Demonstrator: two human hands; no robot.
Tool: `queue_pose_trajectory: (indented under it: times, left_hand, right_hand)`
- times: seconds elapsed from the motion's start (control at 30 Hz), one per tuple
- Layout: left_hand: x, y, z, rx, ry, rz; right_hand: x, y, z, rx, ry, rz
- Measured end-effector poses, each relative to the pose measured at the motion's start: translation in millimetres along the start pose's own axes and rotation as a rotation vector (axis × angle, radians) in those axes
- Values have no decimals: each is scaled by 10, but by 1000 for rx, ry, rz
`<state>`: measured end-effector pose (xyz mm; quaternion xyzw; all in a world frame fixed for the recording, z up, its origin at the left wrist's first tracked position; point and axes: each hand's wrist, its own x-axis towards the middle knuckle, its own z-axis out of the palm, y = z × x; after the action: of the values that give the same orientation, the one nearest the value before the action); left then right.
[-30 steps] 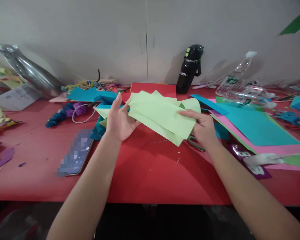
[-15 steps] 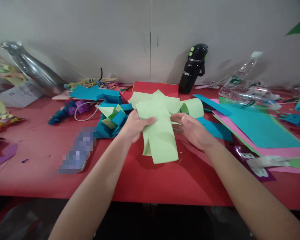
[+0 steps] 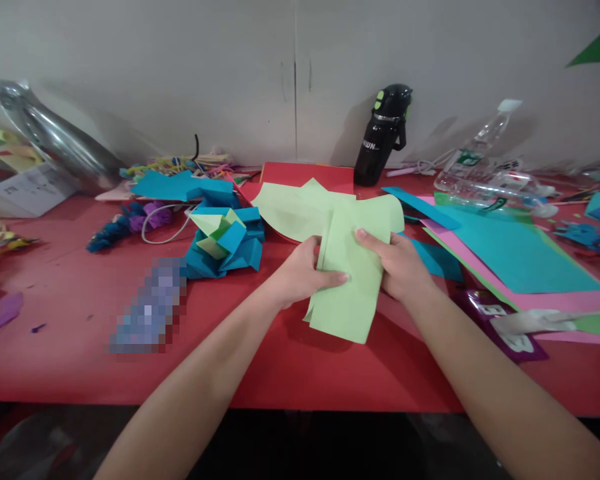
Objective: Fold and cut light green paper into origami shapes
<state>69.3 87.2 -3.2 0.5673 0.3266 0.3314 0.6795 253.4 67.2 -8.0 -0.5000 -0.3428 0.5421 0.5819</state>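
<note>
A folded sheet of light green paper (image 3: 350, 267) is held up over the front of the red table. My left hand (image 3: 307, 273) grips its left side, thumb across the front and fingers hidden behind. At the right edge, my right hand (image 3: 397, 260) pinches it with the thumb on top. The sheet's lower end hangs free, and its layers are slightly apart at the lower left. Behind it, more light green paper (image 3: 290, 210) lies on the table. A folded blue and green paper piece (image 3: 225, 243) sits left of my hands.
Blue, pink and green sheets (image 3: 525, 253) are stacked at right, near a purple packet (image 3: 505, 327). A black bottle (image 3: 380, 137) and clear plastic bottles (image 3: 480, 153) stand or lie along the wall. A silver jug (image 3: 60, 133) is at back left. The red table's front edge (image 3: 260, 403) is close.
The folded light green paper has moved right and turned slightly. My right hand, beside it with fingers apart before, now grips its right edge. My left hand has moved right with the paper.
</note>
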Motion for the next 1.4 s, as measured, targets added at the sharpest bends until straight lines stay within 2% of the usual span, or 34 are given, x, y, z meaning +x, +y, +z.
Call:
queue_pose_trajectory:
  times: [0.2, 0.37, 0.6, 0.7, 0.87, 0.93, 1.03, 1.1, 1.17, 1.27, 1.4]
  left_hand:
    - [-21, -17, 24, -9, -23, -19]
    - [-3, -64, 28, 89, -101, -65]
    - [6, 1, 6, 82, -111, -43]
    - [14, 20, 15, 86, -52, -62]
    - [43, 1, 12, 105, 144, 52]
    - [42, -21, -12, 133, 127, 43]
    - [35, -65, -42, 205, 35, 5]
    - [35, -76, -42, 248, 7, 26]
    - [37, -56, -29, 259, 27, 75]
    - [40, 11, -10, 210, 118, 102]
    - [50, 49, -15, 157, 159, 73]
  right_hand:
    - [35, -46, -61, 24, 24, 7]
    - [80, -80, -119, 69, 69, -37]
    - [23, -101, -128, 22, -145, 25]
    - [1, -78, -102, -4, -135, 22]
    - [-19, -26, -30, -42, -63, -4]
    - [-26, -17, -4, -50, -39, -3]
    - [-26, -15, 5, -11, -15, -33]
    - [-21, -21, -7, 24, -26, -49]
    - [-19, -29, -22, 37, -99, -23]
    - [-22, -31, -34, 6, -234, 31]
    - [-17, -4, -41, -157, -217, 7]
